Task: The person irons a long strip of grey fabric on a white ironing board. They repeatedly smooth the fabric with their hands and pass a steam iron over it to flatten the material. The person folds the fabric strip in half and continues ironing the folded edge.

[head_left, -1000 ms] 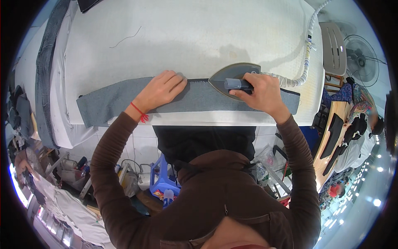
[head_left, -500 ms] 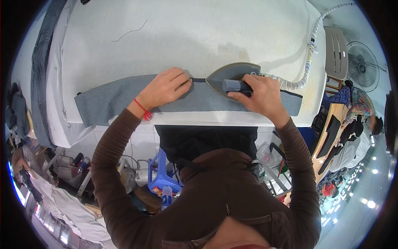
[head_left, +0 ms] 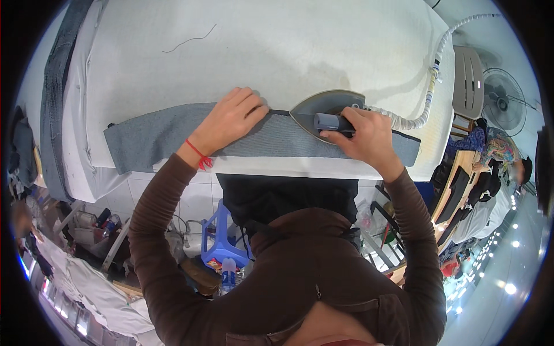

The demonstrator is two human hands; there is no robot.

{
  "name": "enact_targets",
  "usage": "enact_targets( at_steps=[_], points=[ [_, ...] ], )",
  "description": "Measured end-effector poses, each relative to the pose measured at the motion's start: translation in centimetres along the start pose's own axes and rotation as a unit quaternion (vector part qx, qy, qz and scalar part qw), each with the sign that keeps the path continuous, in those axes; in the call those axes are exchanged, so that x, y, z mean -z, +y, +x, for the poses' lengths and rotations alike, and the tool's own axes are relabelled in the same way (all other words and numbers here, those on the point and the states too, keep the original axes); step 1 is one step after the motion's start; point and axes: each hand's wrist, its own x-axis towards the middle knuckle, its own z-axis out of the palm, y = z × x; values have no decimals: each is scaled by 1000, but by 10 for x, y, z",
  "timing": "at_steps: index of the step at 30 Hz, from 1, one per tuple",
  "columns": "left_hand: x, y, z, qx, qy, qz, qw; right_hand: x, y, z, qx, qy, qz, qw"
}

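Observation:
A long grey fabric piece lies flat along the near edge of the white padded table, with a dark strip along its far edge. My right hand is wrapped round the handle of an iron. The iron rests on the cloth, its pointed end facing left. Just left of that tip, my left hand pinches the far edge of the fabric with curled fingers; its fingertips are partly hidden. A red string circles the left wrist.
A white wrapped hose runs from the iron toward the far right. One loose thread lies farther back. Dark folded cloth hangs over the left side. A blue plastic stool stands below the table; a fan is at right.
The view has shifted slightly. My left fingers have drawn a little closer together at the fabric's edge. The iron stays in nearly the same place, under my right hand.

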Motion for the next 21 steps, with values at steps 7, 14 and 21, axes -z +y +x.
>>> enact_targets(
  at_steps=[7, 14, 21],
  points=[
    [15, -6, -6, 45, -21, -2, 999, -1, -8, 6, -3, -2, -17, 1000],
    [23, -19, -21, -19, -12, 5, 1000, -3, -16, 11, 14, 11, -15, 1000],
    [20, -21, -24, -28, -7, 13, 1000, -6, -29, 20, 21, 11, -1, 1000]
  ],
)
